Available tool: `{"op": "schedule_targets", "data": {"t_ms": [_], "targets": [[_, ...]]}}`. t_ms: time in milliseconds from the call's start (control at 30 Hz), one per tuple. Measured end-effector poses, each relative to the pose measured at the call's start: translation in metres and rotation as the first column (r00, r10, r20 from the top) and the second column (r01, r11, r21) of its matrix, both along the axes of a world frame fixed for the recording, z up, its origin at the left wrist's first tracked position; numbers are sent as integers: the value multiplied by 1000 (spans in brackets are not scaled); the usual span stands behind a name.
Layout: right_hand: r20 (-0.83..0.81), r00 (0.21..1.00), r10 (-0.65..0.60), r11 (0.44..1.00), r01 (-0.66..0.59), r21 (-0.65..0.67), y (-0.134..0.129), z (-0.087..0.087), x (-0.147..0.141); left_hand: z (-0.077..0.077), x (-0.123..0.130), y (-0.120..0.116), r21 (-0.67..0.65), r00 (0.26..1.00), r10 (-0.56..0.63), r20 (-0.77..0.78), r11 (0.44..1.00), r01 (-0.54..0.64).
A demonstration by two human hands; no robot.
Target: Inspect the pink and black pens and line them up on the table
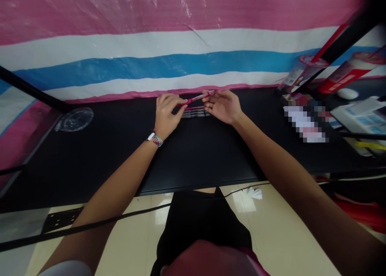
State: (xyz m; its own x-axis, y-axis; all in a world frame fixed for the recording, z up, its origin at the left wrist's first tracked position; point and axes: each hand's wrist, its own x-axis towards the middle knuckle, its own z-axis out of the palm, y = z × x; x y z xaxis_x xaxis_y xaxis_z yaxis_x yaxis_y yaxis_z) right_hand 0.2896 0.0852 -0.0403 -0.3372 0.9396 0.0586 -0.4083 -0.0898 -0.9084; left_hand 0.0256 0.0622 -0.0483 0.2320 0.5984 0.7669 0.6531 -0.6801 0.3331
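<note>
Both my hands meet at the far middle of a black table (193, 155). A red pen (200, 97) is held between them: my left hand (166, 114) pinches its near end and my right hand (223, 105) grips its far end, lifting it just above the table. Under the hands lies a short row of pens (196, 112), one red and the others dark, side by side on the table. A beaded band sits on my left wrist.
A clear round lid (75, 119) lies at the table's left. Red cylindrical containers (346, 73), a white mouse-like object (347, 93), papers and boxes (358, 117) crowd the right. A striped pink, white and blue sheet (169, 46) covers the wall. Cables (90, 225) cross the tiled floor.
</note>
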Motion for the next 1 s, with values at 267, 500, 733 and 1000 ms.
{"op": "schedule_targets", "data": {"t_ms": [267,500,733,1000], "targets": [[-30,990,136,987,-138,-86,-8,8,-1,-2,-1,1,24,999,-17,-38,1000,18],[-134,990,53,993,-67,-100,-4,1,-5,-2,1,1,27,999,-36,-29,999,37],[-175,984,40,986,-68,-151,-8,5,-9,-3,1,0,32,999,-35,-17,999,35],[-79,997,17,998,-22,-67,-11,7,-12,-2,2,-2,-40,1000,-24,-3,999,24]]}}
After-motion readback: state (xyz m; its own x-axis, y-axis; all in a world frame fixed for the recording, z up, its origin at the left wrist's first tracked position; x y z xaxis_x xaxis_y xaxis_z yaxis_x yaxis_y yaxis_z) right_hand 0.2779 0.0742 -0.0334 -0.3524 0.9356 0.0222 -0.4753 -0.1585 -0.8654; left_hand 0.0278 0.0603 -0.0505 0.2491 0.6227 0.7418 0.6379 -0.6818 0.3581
